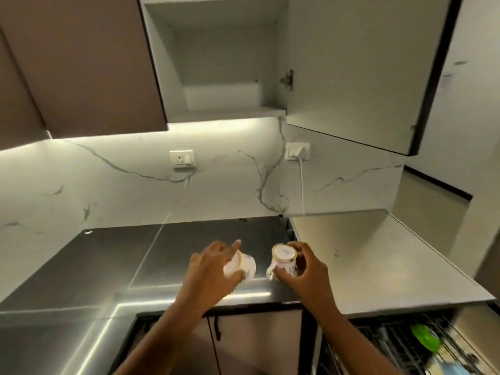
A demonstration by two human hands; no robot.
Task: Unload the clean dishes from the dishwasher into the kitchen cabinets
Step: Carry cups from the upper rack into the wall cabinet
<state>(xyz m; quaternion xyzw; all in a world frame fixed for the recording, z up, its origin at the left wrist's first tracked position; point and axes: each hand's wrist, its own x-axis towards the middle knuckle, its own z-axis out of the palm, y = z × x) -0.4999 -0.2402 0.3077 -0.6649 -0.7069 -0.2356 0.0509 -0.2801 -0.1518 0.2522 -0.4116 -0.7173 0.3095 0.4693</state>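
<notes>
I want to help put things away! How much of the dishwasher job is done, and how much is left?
Done: the wall cabinet stands open, but nothing shows on its shelf. In hand: the left hand holds one white cup and the right hand holds another cup, both above the counter. Left: both cups go up, and the dishwasher rack still holds a green item and more.

White mugs (247, 266) with dark blue floral print and gold rims, dark grey glossy worktop (81, 266), white marble-pattern backsplash (108, 190) with grey veins, brown cabinet door (81, 63), green plate (424, 341) in dishwasher rack
</notes>
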